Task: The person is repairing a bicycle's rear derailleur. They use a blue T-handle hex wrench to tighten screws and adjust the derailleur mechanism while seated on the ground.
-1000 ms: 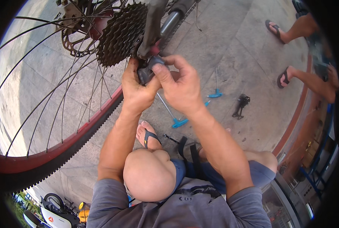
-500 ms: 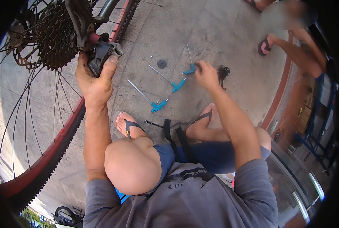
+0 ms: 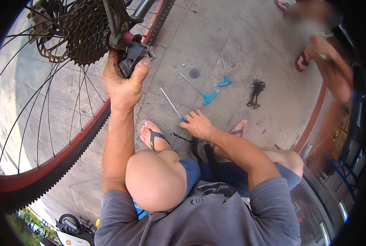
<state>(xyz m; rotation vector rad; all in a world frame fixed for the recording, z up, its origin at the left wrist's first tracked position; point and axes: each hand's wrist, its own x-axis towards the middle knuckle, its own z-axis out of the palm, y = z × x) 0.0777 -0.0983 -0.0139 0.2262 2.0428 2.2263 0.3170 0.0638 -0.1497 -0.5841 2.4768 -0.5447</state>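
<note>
My left hand (image 3: 123, 92) grips the black rear derailleur body (image 3: 132, 57) below the bicycle's cassette (image 3: 84, 37), thumb on its near side. My right hand (image 3: 199, 125) is down at the ground, its fingers closed over the teal handle of the nearest T-handle hex key (image 3: 169, 100); the hand hides most of that handle. Farther off lie a second T-handle hex key (image 3: 210, 97) and a third T-handle hex key (image 3: 224, 81). To their right is a black derailleur cage (image 3: 255, 94) with small pulleys, apart from both hands.
The red-rimmed rear wheel (image 3: 60, 158) fills the left side. A round black disc (image 3: 194, 73) lies beyond the hex keys. Near my feet are a small dark ratchet-like tool (image 3: 179, 137) and black straps (image 3: 196, 153). Another person's leg (image 3: 332, 78) is at the upper right.
My right hand has moved from the farthest hex key, near and leftward, to the nearest one. My left hand keeps its hold on the derailleur body. The whole view has shifted.
</note>
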